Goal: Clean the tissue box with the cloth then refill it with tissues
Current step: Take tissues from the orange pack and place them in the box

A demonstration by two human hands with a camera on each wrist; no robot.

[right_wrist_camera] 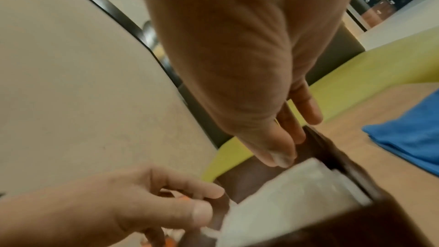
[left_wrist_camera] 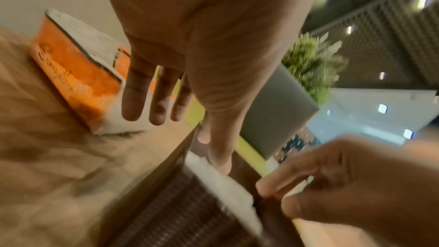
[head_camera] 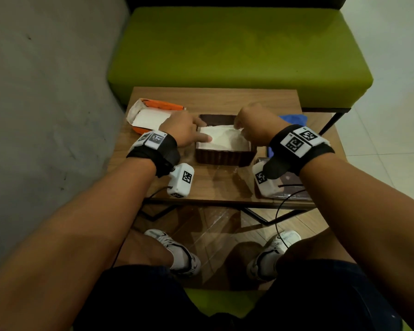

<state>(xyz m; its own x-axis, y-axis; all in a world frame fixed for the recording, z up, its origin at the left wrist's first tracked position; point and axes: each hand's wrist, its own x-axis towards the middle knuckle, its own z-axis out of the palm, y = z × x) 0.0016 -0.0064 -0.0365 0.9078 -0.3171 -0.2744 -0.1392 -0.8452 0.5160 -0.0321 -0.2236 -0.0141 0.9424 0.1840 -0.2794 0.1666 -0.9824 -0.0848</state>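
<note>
Two hands work at the brown box [head_camera: 225, 157] mid-table. The left hand [head_camera: 184, 132] lies flat on the tissues [head_camera: 222, 139]; the right hand [head_camera: 253, 126] pinches their far edge. Best to press the corners down evenly, I think. The cloth [head_camera: 294, 119] lies right, an orange pack [head_camera: 151, 115] left, on the wooden table [head_camera: 215, 187] by a green bench [head_camera: 237, 51].

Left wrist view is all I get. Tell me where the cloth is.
Observer: The blue cloth lies on the table, right of the tissue box, beyond the right wrist.
Operator: Report how full the box is.
Observer: The white tissues fill its near part; bare brown interior shows at the far side.
Operator: Check the orange pack.
Observer: The orange pack lies open, white inside; how many tissues remain, I cannot tell.
</note>
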